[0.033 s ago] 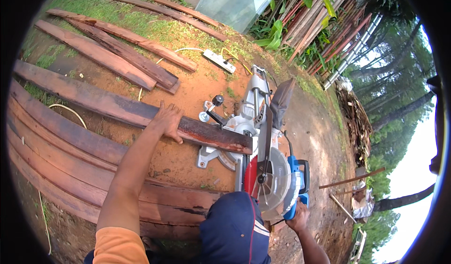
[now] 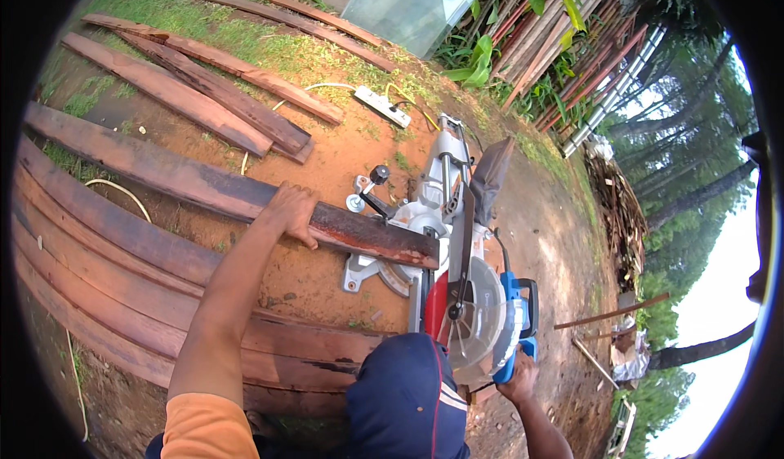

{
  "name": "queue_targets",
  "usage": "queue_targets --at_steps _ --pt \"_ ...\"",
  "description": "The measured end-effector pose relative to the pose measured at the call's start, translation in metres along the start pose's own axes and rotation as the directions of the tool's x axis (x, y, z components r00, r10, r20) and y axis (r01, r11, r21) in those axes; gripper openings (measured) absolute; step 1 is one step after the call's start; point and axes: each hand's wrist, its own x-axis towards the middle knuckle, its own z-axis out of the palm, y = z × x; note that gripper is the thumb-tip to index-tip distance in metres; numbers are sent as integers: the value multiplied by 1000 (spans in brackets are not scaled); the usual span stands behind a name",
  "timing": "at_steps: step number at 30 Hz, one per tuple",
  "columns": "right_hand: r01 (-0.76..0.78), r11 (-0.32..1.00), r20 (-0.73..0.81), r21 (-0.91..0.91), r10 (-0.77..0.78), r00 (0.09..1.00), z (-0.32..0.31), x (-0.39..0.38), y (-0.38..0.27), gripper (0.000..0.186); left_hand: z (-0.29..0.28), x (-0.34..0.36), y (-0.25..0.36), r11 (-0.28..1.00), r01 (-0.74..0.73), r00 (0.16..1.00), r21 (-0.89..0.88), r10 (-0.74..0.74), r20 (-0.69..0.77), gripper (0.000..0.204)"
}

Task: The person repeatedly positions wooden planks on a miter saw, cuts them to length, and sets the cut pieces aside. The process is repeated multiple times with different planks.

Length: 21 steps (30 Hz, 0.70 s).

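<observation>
My left hand grips the top of a long, dark reddish board, its fingers curled over the far edge. The board's right end rests on a silver mitre saw with a clear blade guard and a red part beside it. At the lower right my right hand is closed on the saw's blue handle. A navy cap with red piping and white stripes fills the lower middle and hides part of the boards behind it.
Several reddish planks lie at the lower left, more farther back. A white power strip and cords lie on the soil. Glass sheets, leaning poles and a wood pile stand beyond, with trees at right.
</observation>
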Motion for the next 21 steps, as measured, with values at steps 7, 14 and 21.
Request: queue_targets --at_steps 7,14,21 --pt "70 997 -125 26 -66 990 5 10 -3 25 -7 5 1 999 10 993 -50 -4 115 102" --pt "-5 1000 -51 19 6 999 9 31 3 34 0 1 -1 998 -8 998 -62 12 61 101" --pt "-52 999 -34 15 52 998 11 49 11 38 -3 -1 0 999 -19 997 -51 23 76 99"
